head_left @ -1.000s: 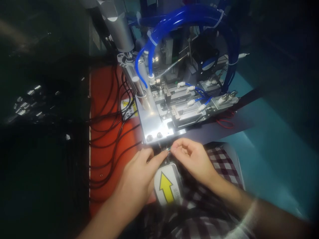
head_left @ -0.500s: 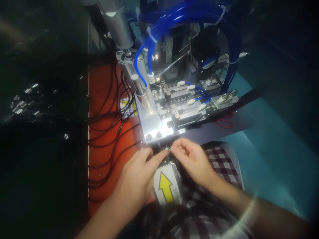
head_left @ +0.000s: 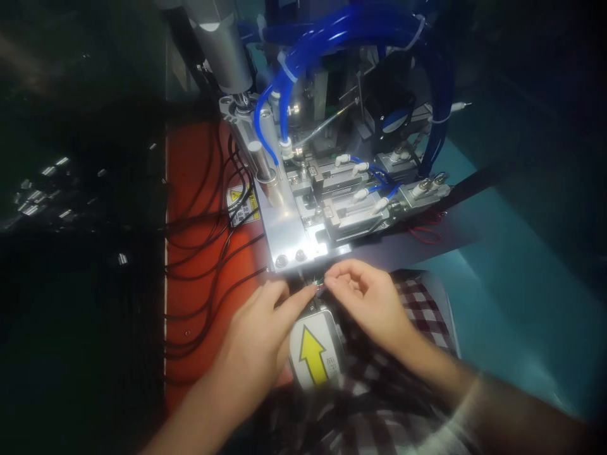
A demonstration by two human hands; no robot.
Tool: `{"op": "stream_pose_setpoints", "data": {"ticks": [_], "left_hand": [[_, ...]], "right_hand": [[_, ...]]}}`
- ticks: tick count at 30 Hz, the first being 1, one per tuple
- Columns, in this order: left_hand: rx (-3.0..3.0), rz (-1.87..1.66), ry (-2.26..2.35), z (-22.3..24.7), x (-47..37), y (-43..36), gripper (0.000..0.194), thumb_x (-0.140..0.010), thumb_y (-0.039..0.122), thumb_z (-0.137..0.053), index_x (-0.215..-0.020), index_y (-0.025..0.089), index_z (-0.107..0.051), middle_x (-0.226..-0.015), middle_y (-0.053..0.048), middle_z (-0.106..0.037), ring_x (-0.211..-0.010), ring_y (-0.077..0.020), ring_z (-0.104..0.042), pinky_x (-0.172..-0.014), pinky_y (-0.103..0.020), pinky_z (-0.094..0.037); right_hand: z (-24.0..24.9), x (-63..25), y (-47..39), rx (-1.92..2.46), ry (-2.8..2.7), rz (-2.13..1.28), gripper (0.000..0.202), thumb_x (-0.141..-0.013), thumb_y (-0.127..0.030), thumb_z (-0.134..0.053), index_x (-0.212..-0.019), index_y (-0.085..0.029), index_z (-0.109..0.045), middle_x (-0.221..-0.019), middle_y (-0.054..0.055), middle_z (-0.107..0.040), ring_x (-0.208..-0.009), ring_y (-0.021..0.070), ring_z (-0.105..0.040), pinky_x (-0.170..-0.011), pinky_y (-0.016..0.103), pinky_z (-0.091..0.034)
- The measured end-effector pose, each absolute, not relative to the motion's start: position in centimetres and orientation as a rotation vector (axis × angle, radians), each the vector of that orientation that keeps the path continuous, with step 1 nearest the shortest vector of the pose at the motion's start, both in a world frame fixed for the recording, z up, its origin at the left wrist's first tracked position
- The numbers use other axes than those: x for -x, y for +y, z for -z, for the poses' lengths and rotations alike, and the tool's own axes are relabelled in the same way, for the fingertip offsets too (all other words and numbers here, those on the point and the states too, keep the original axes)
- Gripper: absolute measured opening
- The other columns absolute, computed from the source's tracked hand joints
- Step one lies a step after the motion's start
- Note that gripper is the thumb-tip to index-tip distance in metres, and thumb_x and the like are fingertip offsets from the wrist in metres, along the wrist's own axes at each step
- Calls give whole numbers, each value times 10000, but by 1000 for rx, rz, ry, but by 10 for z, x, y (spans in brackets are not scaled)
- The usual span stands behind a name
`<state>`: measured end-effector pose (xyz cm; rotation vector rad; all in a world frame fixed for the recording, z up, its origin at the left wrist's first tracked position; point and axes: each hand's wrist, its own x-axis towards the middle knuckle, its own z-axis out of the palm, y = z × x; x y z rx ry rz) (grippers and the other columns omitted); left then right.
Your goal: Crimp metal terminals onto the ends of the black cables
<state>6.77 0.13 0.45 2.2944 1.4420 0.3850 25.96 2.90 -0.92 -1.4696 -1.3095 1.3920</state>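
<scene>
Just in front of the metal machine's front block (head_left: 286, 243), my two hands meet fingertip to fingertip. My right hand (head_left: 367, 300) pinches what look like thin wires (head_left: 320, 282), partly greenish, between thumb and forefinger, the other fingers curled. From the other side my left hand (head_left: 260, 328) is closed, its thumb stretched out to a tiny shiny spot at the wires' end. What it grips is too small to make out. Below the fingertips is a white plate with a yellow arrow (head_left: 313, 354).
Blue air hoses (head_left: 351, 31) arch over the machine's cylinders and slides. Black cables (head_left: 208, 303) run across the orange-red surface (head_left: 190, 373) at left, by a warning label (head_left: 243, 205). Shiny small pieces (head_left: 35, 196) lie on the dark area further left. Checkered cloth (head_left: 427, 309) is at lower right.
My right hand's fingertips have risen very slightly, and a bit more of the wires shows between the hands. The whole view has shifted slightly; the grips look the same.
</scene>
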Motion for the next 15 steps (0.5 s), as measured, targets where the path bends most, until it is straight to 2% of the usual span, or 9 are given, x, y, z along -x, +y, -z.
{"op": "stream_pose_setpoints", "data": {"ticks": [7, 15], "left_hand": [[-2301, -464, 1452, -8, -72, 2, 384, -853, 88, -399, -1173, 151, -602, -862, -60, -542, -733, -170, -556, -604, -269, -512], [-2297, -444, 1429, -7, -69, 2, 392, -867, 89, -382, -1191, 155, -593, -873, -63, -538, -738, -178, -549, -621, -292, -521]], "right_hand": [[12, -256, 30, 1447, -1471, -1269, 89, -807, -236, -608, -741, -177, -612, -628, -10, -556, -549, 117, -493, -505, 239, -417], [12, -259, 34, 1464, -1360, -1445, 140, -814, -295, -601, -769, -164, -624, -658, 8, -575, -571, 128, -510, -498, 244, -417]]}}
